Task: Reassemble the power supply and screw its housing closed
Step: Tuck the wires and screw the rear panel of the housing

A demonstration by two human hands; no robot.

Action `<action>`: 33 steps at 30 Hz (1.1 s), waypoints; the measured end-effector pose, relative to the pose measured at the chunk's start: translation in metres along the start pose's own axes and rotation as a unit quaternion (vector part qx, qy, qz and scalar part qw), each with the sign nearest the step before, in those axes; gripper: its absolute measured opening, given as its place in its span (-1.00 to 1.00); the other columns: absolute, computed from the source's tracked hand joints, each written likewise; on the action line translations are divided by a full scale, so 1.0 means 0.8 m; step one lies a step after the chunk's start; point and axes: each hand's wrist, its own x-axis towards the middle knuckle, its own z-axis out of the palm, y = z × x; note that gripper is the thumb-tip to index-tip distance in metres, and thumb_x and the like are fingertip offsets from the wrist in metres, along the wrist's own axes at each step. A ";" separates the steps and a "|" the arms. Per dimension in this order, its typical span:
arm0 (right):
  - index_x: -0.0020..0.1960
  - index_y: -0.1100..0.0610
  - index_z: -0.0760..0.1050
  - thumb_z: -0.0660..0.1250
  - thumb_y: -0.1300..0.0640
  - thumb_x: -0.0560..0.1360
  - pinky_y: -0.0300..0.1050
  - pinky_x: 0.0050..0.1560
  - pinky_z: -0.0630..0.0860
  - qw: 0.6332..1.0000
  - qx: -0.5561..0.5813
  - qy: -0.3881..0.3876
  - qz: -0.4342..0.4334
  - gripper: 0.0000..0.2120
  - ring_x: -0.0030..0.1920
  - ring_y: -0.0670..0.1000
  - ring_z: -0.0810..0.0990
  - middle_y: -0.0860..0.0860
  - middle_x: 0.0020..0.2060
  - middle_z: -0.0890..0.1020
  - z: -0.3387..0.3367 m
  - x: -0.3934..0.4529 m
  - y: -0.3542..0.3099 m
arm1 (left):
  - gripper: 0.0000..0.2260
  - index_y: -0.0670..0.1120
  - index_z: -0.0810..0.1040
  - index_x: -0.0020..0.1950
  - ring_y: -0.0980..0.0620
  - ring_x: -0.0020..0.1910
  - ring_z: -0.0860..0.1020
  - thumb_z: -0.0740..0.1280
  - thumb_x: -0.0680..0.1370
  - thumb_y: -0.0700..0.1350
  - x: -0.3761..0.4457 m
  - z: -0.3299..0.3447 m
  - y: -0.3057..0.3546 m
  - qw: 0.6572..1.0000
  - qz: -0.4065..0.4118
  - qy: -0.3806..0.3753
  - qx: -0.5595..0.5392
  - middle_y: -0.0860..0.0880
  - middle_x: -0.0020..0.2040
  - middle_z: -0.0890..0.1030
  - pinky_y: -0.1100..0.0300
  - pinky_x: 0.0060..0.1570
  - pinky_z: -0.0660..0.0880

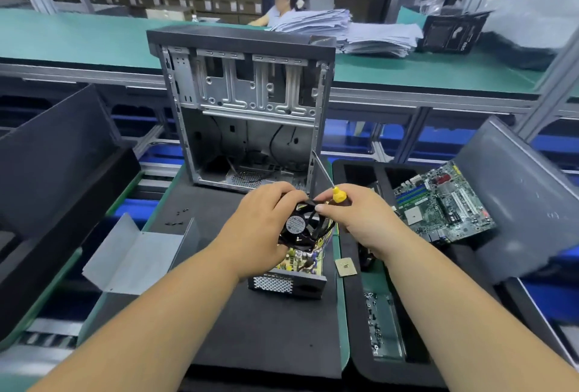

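- Low in the middle of the frame sits the open power supply on the dark mat, its board bared; the bent grey cover lies apart at lower left
- Just above it, the left hand curls round the black fan; the right hand grips a yellow-handled screwdriver while its thumb touches the fan's edge
- Small black screws lie on the mat at centre left; a motherboard rests in the tray at right
- Beyond, at centre, stands the empty computer case; paper stacks sit upper right
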 end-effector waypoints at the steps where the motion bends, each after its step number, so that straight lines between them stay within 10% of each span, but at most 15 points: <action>1: -0.03 -0.02 0.64 0.48 0.05 0.46 -0.34 -0.21 0.44 1.000 0.000 0.002 -0.004 -0.91 -0.20 -0.20 0.57 -0.11 -0.19 0.64 0.001 0.001 0.003 | -0.29 0.01 0.36 0.41 0.01 0.29 0.35 0.48 0.28 -0.14 -0.002 0.001 0.002 1.000 -0.006 -0.003 -0.005 0.04 0.31 0.38 0.15 0.29 0.29; 5: -0.03 -0.07 0.60 0.47 0.05 0.48 -0.25 -0.19 0.43 1.000 -0.017 0.018 -0.011 -0.91 -0.18 -0.11 0.56 -0.09 -0.20 0.63 0.014 0.006 0.015 | -0.22 0.09 0.20 0.51 0.16 0.43 0.22 0.52 0.38 0.00 -0.011 -0.002 -0.007 0.993 -0.083 -0.043 -0.076 0.14 0.44 0.30 0.24 0.38 0.18; 11: -0.02 -0.05 0.60 0.46 0.04 0.49 -0.28 -0.25 0.40 0.999 -0.039 0.014 0.018 -0.91 -0.22 -0.14 0.55 -0.12 -0.24 0.61 0.048 0.018 0.041 | -0.76 0.11 0.52 0.28 0.24 0.13 0.51 0.30 0.61 -0.04 -0.026 0.012 -0.054 0.934 -0.256 -0.053 -0.245 0.17 0.14 0.56 0.16 0.27 0.43; 25: -0.05 -0.11 0.57 0.47 -0.04 0.46 -0.16 -0.19 0.49 0.981 -0.155 -0.046 0.103 -0.89 -0.27 -0.14 0.54 -0.11 -0.19 0.62 0.116 0.014 0.071 | -0.92 0.11 0.57 -0.10 -0.04 -0.12 0.63 0.33 0.58 0.00 -0.051 0.064 -0.114 0.857 -0.304 -0.203 -0.363 0.01 -0.14 0.66 -0.08 0.12 0.56; 33: 0.19 -0.01 0.57 0.52 -0.07 0.41 -0.07 0.21 0.47 0.967 -0.209 -0.074 0.126 -0.61 0.28 0.04 0.52 0.00 0.24 0.58 0.121 0.007 0.081 | -0.88 0.06 0.55 -0.17 0.05 -0.31 0.44 0.34 0.57 -0.04 -0.051 0.077 -0.115 0.870 -0.281 -0.244 -0.324 0.10 -0.27 0.56 0.15 -0.16 0.46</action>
